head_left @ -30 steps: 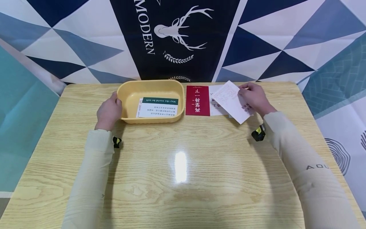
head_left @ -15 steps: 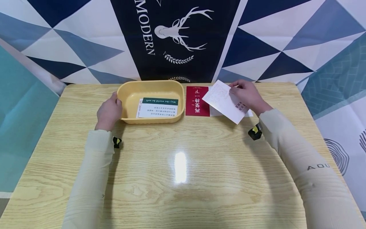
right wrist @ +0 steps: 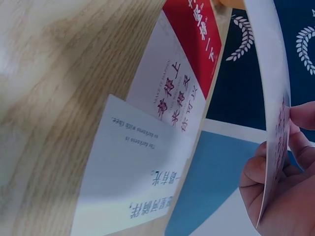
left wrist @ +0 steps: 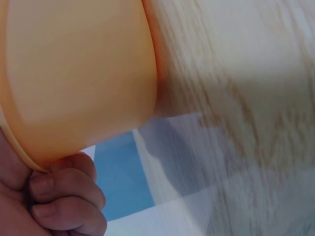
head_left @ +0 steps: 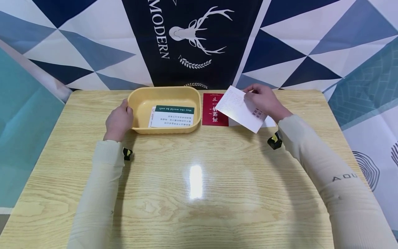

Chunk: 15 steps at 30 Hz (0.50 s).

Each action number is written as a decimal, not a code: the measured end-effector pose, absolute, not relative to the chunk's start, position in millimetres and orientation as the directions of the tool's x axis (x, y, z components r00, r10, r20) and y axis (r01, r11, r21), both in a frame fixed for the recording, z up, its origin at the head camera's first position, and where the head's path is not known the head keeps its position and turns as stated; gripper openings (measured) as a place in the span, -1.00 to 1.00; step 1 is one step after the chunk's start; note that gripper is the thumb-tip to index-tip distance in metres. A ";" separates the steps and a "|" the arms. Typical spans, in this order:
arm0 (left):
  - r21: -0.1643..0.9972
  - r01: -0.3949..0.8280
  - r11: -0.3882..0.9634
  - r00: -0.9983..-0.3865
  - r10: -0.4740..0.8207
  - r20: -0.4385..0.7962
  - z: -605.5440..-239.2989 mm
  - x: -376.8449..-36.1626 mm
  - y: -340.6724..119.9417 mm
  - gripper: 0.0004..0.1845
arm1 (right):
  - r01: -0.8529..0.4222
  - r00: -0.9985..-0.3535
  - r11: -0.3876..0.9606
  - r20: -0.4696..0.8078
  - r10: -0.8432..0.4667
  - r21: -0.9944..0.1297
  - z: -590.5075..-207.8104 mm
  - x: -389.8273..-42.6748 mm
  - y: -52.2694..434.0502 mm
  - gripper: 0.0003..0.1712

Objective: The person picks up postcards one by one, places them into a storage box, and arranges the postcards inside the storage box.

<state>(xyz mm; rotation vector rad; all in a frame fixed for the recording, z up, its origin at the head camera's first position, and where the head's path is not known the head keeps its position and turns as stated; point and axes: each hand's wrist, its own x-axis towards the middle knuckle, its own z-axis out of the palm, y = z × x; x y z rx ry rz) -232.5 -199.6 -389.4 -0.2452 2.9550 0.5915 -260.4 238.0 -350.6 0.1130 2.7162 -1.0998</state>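
My left hand (head_left: 119, 121) grips the left rim of a yellow plastic basket (head_left: 136, 130), its fingers curled over the edge in the left wrist view. Inside lies a white card with a green band (head_left: 174, 117), overlapping another card under it. My right hand (head_left: 264, 102) pinches a white printed card (head_left: 237, 109) between thumb and fingers, raised and tilted above the table. Below it, a red card with white lettering (head_left: 214, 119) lies beside the basket. Two white cards show in the right wrist view: a red-lettered one (right wrist: 165, 88) and a blue-lettered one (right wrist: 123, 162) overlapping it.
The wooden table (head_left: 161, 186) reaches back to a patterned wall covering (head_left: 199, 41) with a deer print, right behind the basket and cards. Small black devices are strapped under both wrists, one (head_left: 275, 141) showing at the right.
My right hand has moved left with the pinched card, which now overlaps the red card in the head view. My left hand and the basket have stayed in place.
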 end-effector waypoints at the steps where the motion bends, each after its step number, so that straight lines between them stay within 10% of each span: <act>1: 0.371 -0.181 0.911 -0.980 -0.135 -0.147 -389.5 -232.6 -199.6 -0.42 | 0.146 -0.975 0.716 -0.222 -0.013 -0.683 -349.6 -260.6 236.9 -0.57; 15: 0.376 -0.170 0.911 -0.983 -0.129 -0.132 -390.2 -233.8 -200.4 -0.43 | 0.075 -0.976 0.719 -0.200 -0.091 -0.691 -338.6 -270.7 214.3 -0.60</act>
